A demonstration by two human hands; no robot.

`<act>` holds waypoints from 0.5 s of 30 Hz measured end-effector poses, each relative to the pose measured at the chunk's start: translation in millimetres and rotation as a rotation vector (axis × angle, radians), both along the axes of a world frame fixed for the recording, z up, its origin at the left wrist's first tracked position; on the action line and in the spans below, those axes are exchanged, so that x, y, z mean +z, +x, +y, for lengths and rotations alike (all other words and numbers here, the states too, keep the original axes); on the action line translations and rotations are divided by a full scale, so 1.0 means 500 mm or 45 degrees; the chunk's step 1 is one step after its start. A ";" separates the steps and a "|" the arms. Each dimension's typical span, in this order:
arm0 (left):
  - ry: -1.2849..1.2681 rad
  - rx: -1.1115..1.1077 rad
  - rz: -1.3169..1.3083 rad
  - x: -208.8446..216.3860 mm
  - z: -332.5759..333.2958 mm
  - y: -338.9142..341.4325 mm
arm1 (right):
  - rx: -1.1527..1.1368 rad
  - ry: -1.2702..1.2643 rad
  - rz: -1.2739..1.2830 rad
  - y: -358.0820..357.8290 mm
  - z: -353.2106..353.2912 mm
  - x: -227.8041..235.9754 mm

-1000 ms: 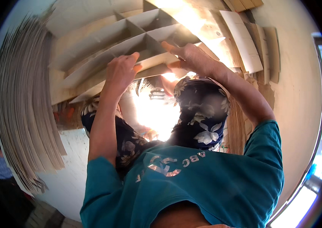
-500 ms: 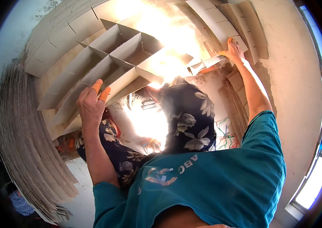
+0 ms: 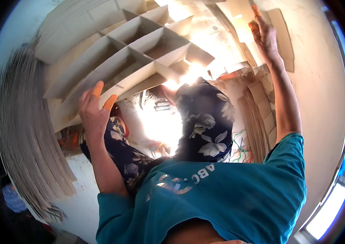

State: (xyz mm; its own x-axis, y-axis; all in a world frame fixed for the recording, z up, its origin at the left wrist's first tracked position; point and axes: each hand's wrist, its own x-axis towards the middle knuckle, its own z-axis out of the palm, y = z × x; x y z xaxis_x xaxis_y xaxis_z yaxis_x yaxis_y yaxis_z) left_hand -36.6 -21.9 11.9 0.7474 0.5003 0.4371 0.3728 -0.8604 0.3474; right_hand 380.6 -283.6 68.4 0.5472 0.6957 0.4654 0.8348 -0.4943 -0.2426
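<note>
A cardboard divider grid [image 3: 134, 77] of interlocked slotted strips lies at the upper left, its cells standing open upward. My left hand [image 3: 93, 107], with orange finger covers on two fingers, grips the grid's near left edge between thumb and fingers. At the upper right, my right hand [image 3: 265, 38] is raised with its index finger stretched forward and another finger partly bent. Nothing shows in it. It is beside a pale cardboard strip [image 3: 243, 26], partly washed out by glare. Whether it touches the strip I cannot tell.
A tall stack of cardboard strips [image 3: 26, 134] stands at the left. Slotted cardboard panels [image 3: 79, 24] are piled at the far left. More cardboard [image 3: 282, 38] lies at the far right, with another stack [image 3: 254, 118] nearer. My knees in floral trousers [image 3: 207, 126] are below the grid.
My right hand has left the strip it was resting on and moved farther forward. The grid sits slightly farther up and right in view, with my left hand still on its edge.
</note>
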 end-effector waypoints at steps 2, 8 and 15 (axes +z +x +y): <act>-0.005 0.023 0.008 -0.003 -0.002 -0.006 | 0.142 0.148 0.199 -0.115 0.072 0.076; -0.179 -0.028 -0.145 -0.045 0.033 -0.017 | 0.438 0.018 0.800 -0.339 0.188 0.125; -0.294 -0.046 -0.249 -0.050 0.025 -0.014 | 0.872 0.206 0.626 -0.432 0.284 0.046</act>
